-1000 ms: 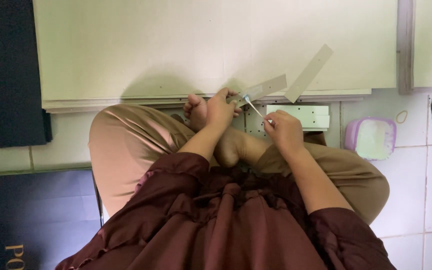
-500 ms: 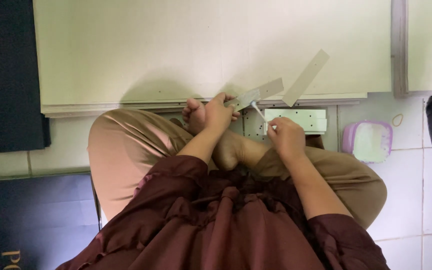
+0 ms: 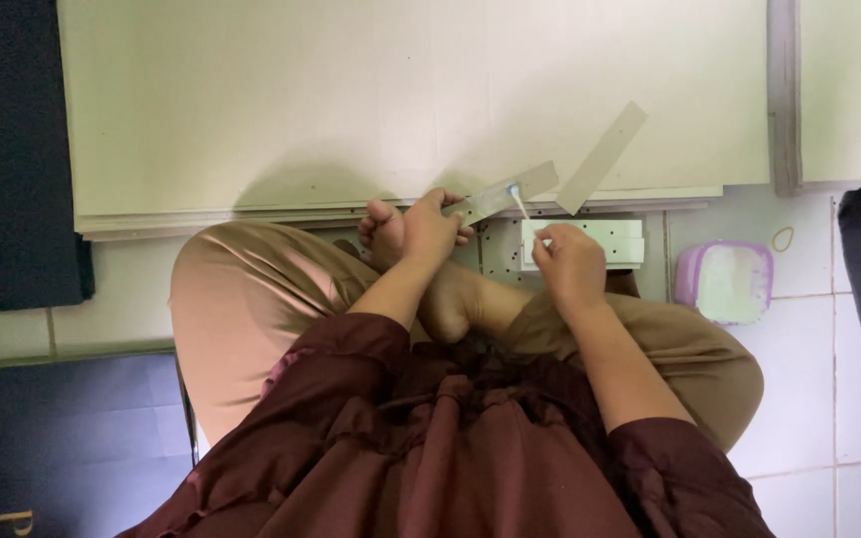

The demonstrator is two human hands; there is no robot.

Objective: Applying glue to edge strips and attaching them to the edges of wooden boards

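Over the lap: glue-dabbing step on a grey card strip.
Left hand [image 3: 430, 227] grips the strip [image 3: 498, 195]; right hand [image 3: 568, 261] pinches a thin applicator stick [image 3: 518, 203] on its tip — steady contact needed next.

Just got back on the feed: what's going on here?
A person sits cross-legged on a tiled floor. The left hand holds a grey card strip, while the right hand touches a thin stick's tip to it. A stack of pale boards lies ahead, a small lilac tub to the right.

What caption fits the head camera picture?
Left hand holds a grey strip; right hand dabs it with a thin stick.
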